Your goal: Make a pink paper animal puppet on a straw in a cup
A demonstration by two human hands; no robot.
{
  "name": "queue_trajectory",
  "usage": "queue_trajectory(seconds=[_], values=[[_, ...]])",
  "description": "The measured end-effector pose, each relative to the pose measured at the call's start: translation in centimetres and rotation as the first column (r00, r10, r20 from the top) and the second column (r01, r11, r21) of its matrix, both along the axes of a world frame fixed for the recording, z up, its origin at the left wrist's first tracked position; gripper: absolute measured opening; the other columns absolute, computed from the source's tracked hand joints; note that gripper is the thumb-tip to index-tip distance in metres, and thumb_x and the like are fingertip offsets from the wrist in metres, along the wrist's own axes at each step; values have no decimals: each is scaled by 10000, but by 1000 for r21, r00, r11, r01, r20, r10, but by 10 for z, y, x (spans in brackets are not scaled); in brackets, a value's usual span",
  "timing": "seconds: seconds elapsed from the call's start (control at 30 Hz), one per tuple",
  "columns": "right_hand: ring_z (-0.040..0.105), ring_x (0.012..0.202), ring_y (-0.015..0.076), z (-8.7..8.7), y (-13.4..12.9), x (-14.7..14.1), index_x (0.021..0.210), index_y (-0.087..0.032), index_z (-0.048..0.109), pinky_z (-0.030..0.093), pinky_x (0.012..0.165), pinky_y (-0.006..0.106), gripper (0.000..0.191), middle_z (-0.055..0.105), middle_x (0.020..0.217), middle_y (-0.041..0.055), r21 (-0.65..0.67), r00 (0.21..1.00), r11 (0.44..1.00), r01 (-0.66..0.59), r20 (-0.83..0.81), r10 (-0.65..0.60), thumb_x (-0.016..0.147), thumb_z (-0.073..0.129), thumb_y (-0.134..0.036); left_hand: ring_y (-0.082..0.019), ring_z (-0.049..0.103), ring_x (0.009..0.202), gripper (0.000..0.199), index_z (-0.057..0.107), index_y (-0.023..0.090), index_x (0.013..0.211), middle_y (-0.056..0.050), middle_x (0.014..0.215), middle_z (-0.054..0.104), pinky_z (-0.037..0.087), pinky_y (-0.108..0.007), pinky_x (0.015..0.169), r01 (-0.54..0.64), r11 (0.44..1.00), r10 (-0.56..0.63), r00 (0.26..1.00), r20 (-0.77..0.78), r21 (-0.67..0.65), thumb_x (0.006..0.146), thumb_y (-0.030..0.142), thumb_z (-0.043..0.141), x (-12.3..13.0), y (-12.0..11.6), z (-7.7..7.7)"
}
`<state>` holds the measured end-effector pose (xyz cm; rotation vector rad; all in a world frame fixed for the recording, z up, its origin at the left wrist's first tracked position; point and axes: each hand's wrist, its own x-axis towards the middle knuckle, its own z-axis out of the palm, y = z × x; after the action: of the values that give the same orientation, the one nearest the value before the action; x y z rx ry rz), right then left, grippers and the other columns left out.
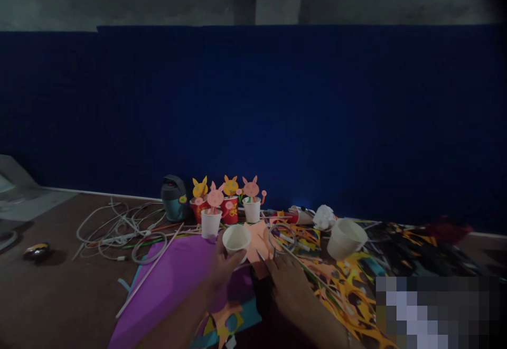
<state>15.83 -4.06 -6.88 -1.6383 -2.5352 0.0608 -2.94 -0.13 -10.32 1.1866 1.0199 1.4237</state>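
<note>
My left hand (225, 265) is wrapped round a white paper cup (236, 238), whose open mouth faces up and toward me. Beside it my right hand (283, 275) lies over the lower edge of a salmon-coloured paper sheet (257, 237). A thin pointed tool (260, 255) shows at its fingertips, too dim to name for certain. Purple paper (170, 275) lies under and left of my left hand. Just behind the cup stand several cups with paper animal figures in them, among them a pink one (215, 197) in a white cup (211, 224).
Coiled white cables (119, 233) and a teal-and-dark container (174, 201) are at the left. To the right are a larger white tub (346, 239), crumpled white paper (325, 217) and yellow paper scraps (352, 307). A blue partition (253, 116) stands behind.
</note>
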Motion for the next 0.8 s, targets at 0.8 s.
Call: queue_trajectory(seconds=[0.8], values=[[532, 1138, 241, 48, -3, 16, 1356, -184, 469, 419, 980, 367, 608, 556, 1264, 135, -83, 959, 980, -181, -235, 158, 782, 373, -9, -227, 574, 1005, 470, 498, 217, 1138, -59, 1087, 593, 482, -339, 864, 200, 956, -108, 922, -372, 217, 730, 336, 701, 9, -13, 15]])
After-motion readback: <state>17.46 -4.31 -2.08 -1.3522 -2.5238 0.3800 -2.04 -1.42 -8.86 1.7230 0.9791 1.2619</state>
